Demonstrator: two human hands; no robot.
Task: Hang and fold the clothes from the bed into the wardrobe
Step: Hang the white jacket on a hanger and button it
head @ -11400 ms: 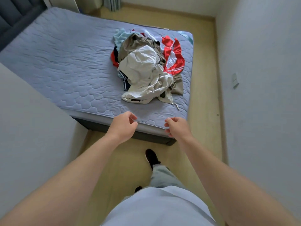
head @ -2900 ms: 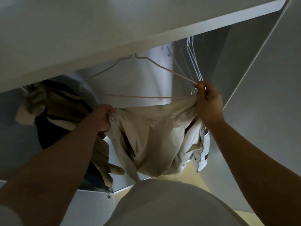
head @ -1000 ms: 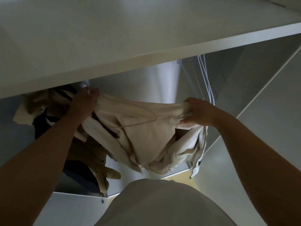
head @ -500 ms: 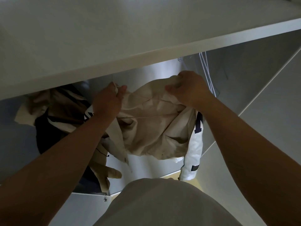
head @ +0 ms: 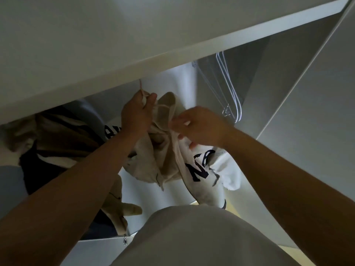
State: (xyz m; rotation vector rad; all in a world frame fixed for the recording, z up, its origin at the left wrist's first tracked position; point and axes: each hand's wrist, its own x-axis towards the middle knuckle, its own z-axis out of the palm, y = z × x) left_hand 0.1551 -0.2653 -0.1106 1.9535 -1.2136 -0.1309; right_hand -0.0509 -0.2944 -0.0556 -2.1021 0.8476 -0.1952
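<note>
A cream jacket [head: 196, 166] with dark letters hangs inside the open wardrobe [head: 299, 104], on a thin pink wire hanger [head: 141, 88] whose neck runs up behind the shelf edge. My left hand [head: 137, 114] grips the hanger's neck together with the jacket's collar. My right hand [head: 199, 126] pinches the collar fabric just to the right. The hanging rail is hidden by the shelf.
A white shelf board [head: 134, 41] spans the top. Brown and dark clothes [head: 57, 143] hang at the left. Several empty white wire hangers [head: 228, 93] hang at the right. The wardrobe's side wall [head: 311, 131] stands at the far right. The bed is out of view.
My left hand has risen to the shelf edge with the hanger's neck. The jacket now hangs down with its lettered side showing, and my right hand has dropped to the collar.
</note>
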